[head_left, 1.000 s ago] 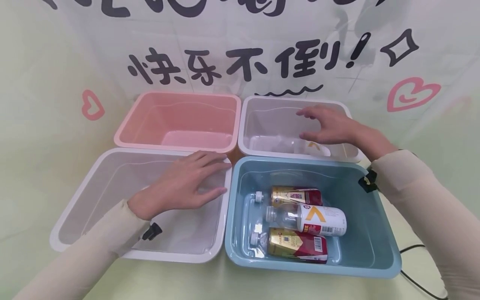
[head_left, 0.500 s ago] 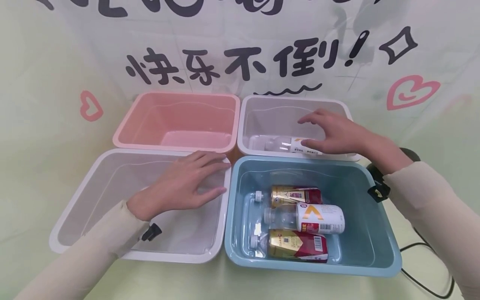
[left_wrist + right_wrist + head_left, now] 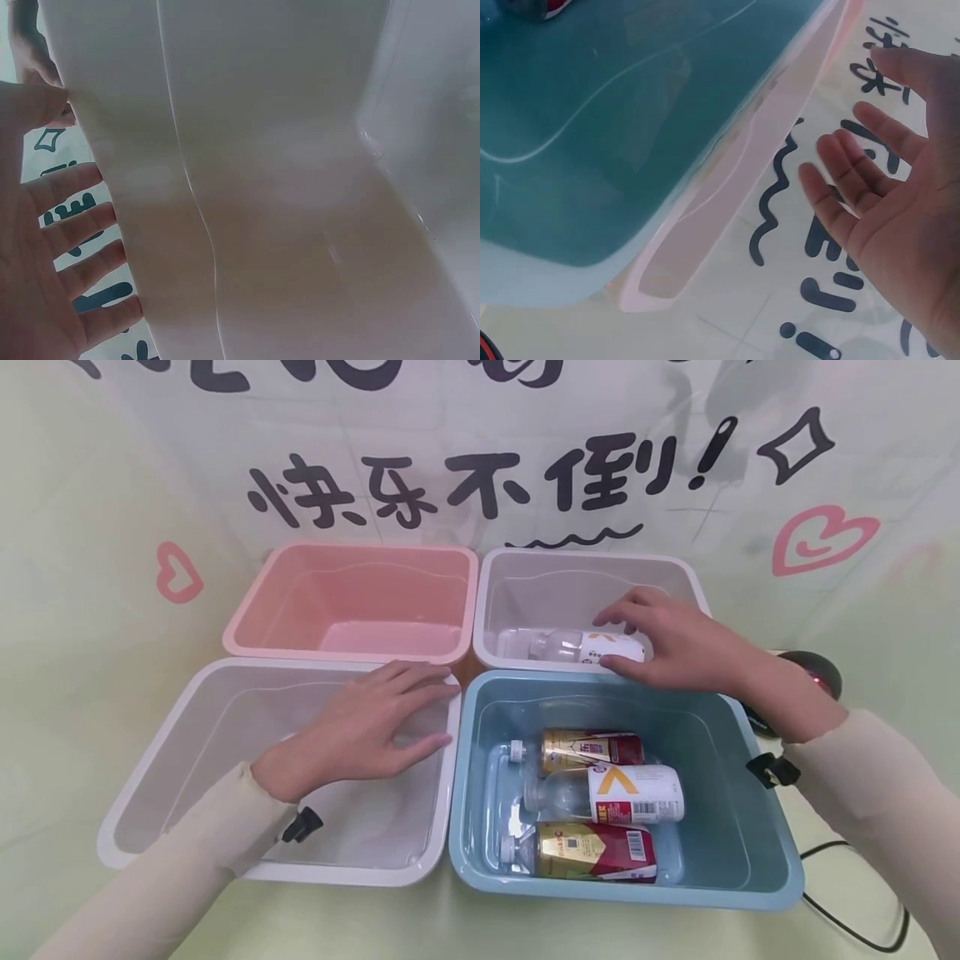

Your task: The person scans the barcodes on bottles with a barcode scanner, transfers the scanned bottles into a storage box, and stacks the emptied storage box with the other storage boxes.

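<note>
My left hand (image 3: 367, 727) lies palm down over the front left white bin (image 3: 112, 831), fingers loosely spread near its right rim. In the left wrist view the fingertips (image 3: 112, 255) appear along the bin's edge. My right hand (image 3: 678, 639) hovers over the back right white bin (image 3: 540, 577), thumb and fingers apart and nothing held. Below it lies a clear plastic bottle (image 3: 600, 646) with a white label, partly covered by the hand. The right wrist view shows the palm and relaxed fingers (image 3: 829, 199) above the bins.
A blue bin (image 3: 585, 895) at front right holds another white-labelled bottle (image 3: 645, 789) between two gold-and-red labelled bottles (image 3: 600, 852). A pink bin (image 3: 352, 556) stands back left. A black device (image 3: 813, 672) and a cable (image 3: 855, 931) lie at right. Behind hangs a printed sheet (image 3: 420, 435).
My right hand has moved a little right and then down toward the near rim of the back right bin, and more of the bottle there shows. The left hand has stayed in place.
</note>
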Tool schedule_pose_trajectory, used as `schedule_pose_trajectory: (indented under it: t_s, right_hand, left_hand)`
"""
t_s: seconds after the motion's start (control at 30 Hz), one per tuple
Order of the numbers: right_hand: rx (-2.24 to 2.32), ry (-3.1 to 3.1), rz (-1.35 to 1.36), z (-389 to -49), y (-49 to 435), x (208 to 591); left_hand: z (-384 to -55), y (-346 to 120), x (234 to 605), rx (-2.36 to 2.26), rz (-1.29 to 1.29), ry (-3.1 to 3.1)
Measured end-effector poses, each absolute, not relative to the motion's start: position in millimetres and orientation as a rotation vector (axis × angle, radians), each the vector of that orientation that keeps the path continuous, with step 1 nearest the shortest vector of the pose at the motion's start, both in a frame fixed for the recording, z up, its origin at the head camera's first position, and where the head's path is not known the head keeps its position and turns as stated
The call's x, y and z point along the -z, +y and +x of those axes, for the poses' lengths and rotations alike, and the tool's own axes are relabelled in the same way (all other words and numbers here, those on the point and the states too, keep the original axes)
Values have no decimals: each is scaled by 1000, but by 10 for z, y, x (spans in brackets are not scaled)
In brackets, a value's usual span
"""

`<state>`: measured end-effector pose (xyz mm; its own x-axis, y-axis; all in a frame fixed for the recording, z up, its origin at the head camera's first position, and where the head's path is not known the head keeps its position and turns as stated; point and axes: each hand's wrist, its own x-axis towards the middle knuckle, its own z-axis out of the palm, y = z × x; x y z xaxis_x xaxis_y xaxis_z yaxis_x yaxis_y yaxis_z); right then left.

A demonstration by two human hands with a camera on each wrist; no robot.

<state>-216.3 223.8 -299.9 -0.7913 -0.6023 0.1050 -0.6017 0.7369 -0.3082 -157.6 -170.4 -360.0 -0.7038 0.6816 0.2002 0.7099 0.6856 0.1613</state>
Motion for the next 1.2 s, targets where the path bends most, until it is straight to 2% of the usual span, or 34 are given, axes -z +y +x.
schedule_pose_trajectory:
  t_s: [0.6, 1.2]
  right_hand:
    - [540, 2857, -1203, -1766, 2000, 3107]
    - [554, 2625, -1121, -1504, 1845, 3526]
  left_hand:
    - [-1571, -1739, 3625, 336, -1141, -2765]
    - [-1569, -1731, 3623, 320, -1146, -2769]
